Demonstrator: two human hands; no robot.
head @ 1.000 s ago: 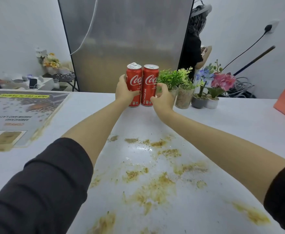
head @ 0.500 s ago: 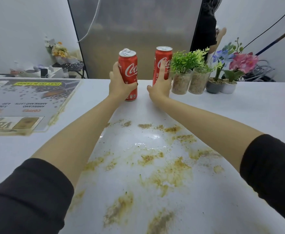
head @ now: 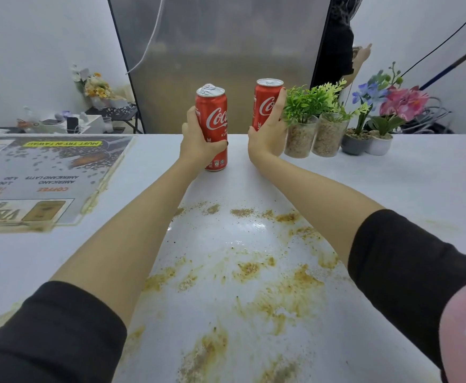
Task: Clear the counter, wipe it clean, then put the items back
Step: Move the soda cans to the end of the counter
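Head view: near the counter's (head: 408, 189) far edge, the left hand (head: 197, 146) curls its fingers round the left can (head: 212, 111), and the right hand (head: 267, 138) wraps the right can (head: 265, 102). Best lift the 2 upright, clear of the potted plants (head: 313, 128), away from the stains (head: 253, 269).

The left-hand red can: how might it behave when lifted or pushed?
Tall and narrow, the left can probably tips easily if pushed high. Its smooth metal wall may slip in the left hand. Laid down, it would likely roll.

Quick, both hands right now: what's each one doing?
Left hand: holding the left can.
Right hand: holding the right can.
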